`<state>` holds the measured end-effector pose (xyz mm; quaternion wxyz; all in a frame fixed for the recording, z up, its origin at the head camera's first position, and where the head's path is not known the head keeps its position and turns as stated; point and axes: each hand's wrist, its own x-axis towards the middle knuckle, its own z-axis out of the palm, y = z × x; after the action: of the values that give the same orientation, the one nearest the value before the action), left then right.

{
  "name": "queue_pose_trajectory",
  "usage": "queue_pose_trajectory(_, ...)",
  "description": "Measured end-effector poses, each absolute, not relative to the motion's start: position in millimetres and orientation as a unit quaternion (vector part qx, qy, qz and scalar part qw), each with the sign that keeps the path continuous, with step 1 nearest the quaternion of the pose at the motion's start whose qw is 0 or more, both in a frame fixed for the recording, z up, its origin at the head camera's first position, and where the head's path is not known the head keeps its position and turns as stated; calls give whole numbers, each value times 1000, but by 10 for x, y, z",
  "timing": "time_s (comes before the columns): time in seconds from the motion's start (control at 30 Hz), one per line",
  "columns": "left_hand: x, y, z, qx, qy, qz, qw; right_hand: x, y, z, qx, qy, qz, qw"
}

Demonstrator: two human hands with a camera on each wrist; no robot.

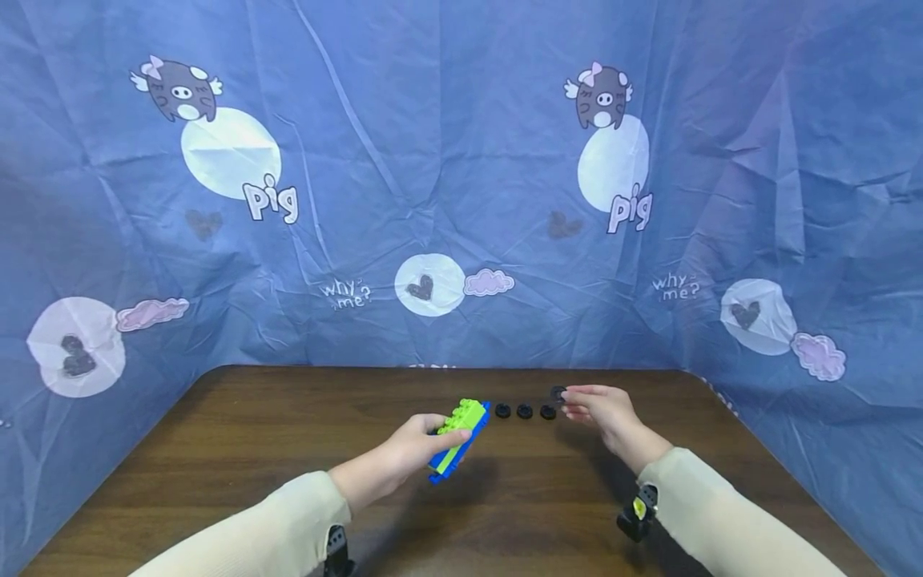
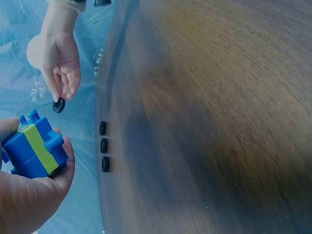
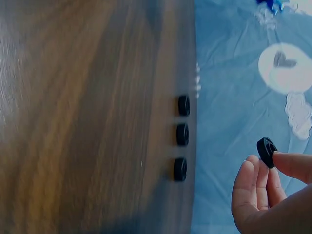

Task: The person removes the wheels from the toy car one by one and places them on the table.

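My left hand [image 1: 418, 442] grips a toy block assembly [image 1: 465, 417], lime green with studs on top and blue along its side and underside, tilted above the table. In the left wrist view the block's end [image 2: 36, 148] shows a green band between blue parts. My right hand [image 1: 604, 409] pinches a small black toy wheel [image 3: 266, 152] between thumb and fingertips, raised off the table. Three more black wheels, the left one [image 1: 502, 410], the middle one [image 1: 525, 411] and the right one [image 1: 548, 412], lie in a row between the two hands.
The brown wooden table [image 1: 288, 417] ends at a blue printed cloth [image 1: 447, 184] hanging behind and at both sides. A black wrist device [image 1: 638, 513] sits at the right sleeve, another [image 1: 336, 553] at the left sleeve.
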<state>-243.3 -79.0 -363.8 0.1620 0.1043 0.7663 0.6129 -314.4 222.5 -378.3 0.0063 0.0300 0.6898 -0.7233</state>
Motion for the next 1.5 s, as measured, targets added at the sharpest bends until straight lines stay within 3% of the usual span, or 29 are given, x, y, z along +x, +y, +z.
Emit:
queue_pose_trajectory(0.67, -2348, -805, -3629, 98, 766, 613, 169, -3504, 2486, -3953, 158, 681, -715, 34)
queue_pose_trajectory(0.9, -2333, -803, -3659, 102, 766, 612, 169, -3547, 2500, -4062, 159, 696, -699, 48)
queue_pose_trajectory(1.5, -2329, -762, -3675, 97, 762, 617, 168, -3641, 2462, -4143, 170, 736, -655, 23)
